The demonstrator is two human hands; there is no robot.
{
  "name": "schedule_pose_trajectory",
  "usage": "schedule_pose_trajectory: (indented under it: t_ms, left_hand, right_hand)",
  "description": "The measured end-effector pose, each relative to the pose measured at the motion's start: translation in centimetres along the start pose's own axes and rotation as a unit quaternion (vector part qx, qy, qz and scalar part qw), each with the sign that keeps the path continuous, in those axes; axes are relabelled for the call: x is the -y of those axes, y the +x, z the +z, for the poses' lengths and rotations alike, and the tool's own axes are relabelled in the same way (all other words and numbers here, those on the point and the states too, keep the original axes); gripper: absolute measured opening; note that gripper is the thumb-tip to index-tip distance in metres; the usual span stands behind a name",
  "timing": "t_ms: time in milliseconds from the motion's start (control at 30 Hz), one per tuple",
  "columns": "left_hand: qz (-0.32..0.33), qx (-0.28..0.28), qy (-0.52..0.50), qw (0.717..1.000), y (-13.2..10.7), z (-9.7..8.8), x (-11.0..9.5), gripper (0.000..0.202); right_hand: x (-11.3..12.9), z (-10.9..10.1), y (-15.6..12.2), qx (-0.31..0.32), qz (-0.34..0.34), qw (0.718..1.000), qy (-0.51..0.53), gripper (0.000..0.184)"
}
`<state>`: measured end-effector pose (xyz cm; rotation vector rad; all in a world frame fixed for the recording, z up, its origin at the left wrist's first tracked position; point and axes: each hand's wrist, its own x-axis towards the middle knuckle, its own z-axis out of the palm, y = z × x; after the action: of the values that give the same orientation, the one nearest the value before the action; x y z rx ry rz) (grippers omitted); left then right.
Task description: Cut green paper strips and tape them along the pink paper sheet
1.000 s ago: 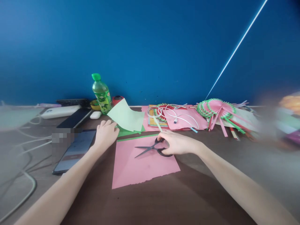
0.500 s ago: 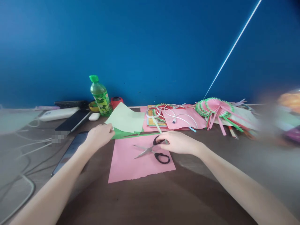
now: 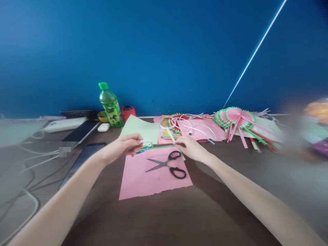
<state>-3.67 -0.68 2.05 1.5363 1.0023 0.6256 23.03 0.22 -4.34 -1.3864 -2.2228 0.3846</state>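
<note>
Pink paper (image 3: pixel 153 182) lies on the brown table (image 3: pixel 179 218), with black-handled scissors (image 3: pixel 166 164) flat on it, touched by neither hand. The left hand (image 3: pixel 123 147) pinches a small white-and-blue ring (image 3: pixel 146 146), fingertips closed on it, above the paper's far left corner. The right hand (image 3: pixel 189 148), fingers together, pinches a pale green strip (image 3: pixel 171 135) at the paper's far edge, just beyond the scissor handles. A bottle (image 3: pixel 110 107), a cable (image 3: pixel 189 128) and fans (image 3: pixel 237 118) lie behind.
</note>
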Motion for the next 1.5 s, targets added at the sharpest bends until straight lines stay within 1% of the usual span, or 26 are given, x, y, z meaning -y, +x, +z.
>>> schedule_pose_trajectory:
  t_ms: [100,167,267,300,333,367,400,467,533,567,600,633,733,900,967,1033,1133,1233,1333,1433,1500]
  left_hand:
    - [0.069,-0.015,0.028,0.997,1.1,2.1,1.6,0.015]
    - [0.093,-0.040,0.033,0.994,1.6,3.0,2.8,0.014]
    - [0.114,-0.048,0.027,0.992,2.0,3.3,4.0,0.013]
    - [0.121,-0.047,0.021,0.991,2.0,3.2,4.2,0.013]
    - [0.127,-0.044,0.012,0.991,2.1,3.1,4.3,0.012]
    - [0.129,-0.041,0.001,0.991,2.1,3.0,4.3,0.013]
    - [0.131,-0.036,-0.010,0.991,2.1,2.9,4.3,0.014]
    - [0.131,-0.032,-0.030,0.990,2.0,3.0,4.1,0.016]
    - [0.133,-0.031,-0.053,0.989,1.9,3.1,3.8,0.017]
    - [0.134,-0.031,-0.069,0.988,1.8,3.2,3.7,0.017]
    - [0.133,-0.028,-0.086,0.987,1.8,3.3,3.6,0.016]
    - [0.132,-0.025,-0.104,0.985,1.7,3.4,3.5,0.015]
    - [0.130,-0.015,-0.155,0.979,1.6,3.3,3.4,0.012]
    - [0.148,0.003,-0.215,0.965,1.6,3.0,3.4,0.012]
    - [0.165,0.015,-0.223,0.961,1.6,3.0,3.4,0.013]
    - [0.178,0.029,-0.213,0.960,1.6,3.1,3.4,0.014]
    - [0.186,0.041,-0.178,0.965,1.6,3.2,3.5,0.013]
    - [0.187,0.036,-0.138,0.972,1.6,3.4,3.6,0.013]
    - [0.186,0.031,-0.092,0.978,1.5,3.6,3.7,0.015]
    - [0.182,0.033,-0.059,0.981,1.3,4.0,3.4,0.016]
    - [0.180,0.034,-0.041,0.982,1.1,4.3,3.1,0.018]
  right_hand:
    - [-0.6,0.4,0.2,0.000,0.021,0.999,0.037,0.018]
    - [-0.5,0.1,0.2,-0.025,0.051,0.995,0.082,0.018]
    - [0.1,-0.6,0.3,-0.098,0.094,0.981,0.140,0.020]
    - [0.3,-0.7,0.3,-0.116,0.097,0.976,0.157,0.020]
    - [0.5,-0.8,0.3,-0.119,0.093,0.973,0.175,0.019]
    - [0.6,-0.9,0.3,-0.109,0.084,0.972,0.191,0.018]
    - [0.6,-0.8,0.3,-0.086,0.071,0.972,0.205,0.016]
    - [0.7,-0.4,0.2,-0.016,0.046,0.973,0.227,0.014]
    - [0.6,0.1,0.1,0.051,0.036,0.968,0.241,0.015]
    - [0.5,0.3,0.0,0.070,0.034,0.967,0.244,0.017]
    - [0.5,0.5,-0.1,0.074,0.032,0.968,0.239,0.019]
    - [0.4,0.6,-0.1,0.067,0.029,0.971,0.228,0.020]
    - [0.5,0.5,-0.1,0.016,0.027,0.980,0.197,0.021]
    - [1.4,-0.2,-0.2,-0.076,0.026,0.979,0.188,0.019]
    - [1.9,-0.4,-0.3,-0.122,0.013,0.975,0.187,0.018]
    - [2.4,-0.6,-0.5,-0.165,-0.009,0.964,0.206,0.016]
    - [3.2,-0.8,-1.0,-0.212,-0.067,0.948,0.226,0.016]
    - [4.0,-0.9,-1.4,-0.238,-0.130,0.938,0.214,0.020]
    - [4.9,-1.0,-1.8,-0.243,-0.177,0.937,0.179,0.026]
    - [5.4,-1.0,-1.9,-0.237,-0.198,0.941,0.140,0.028]
    - [5.4,-0.8,-1.8,-0.228,-0.193,0.945,0.136,0.029]
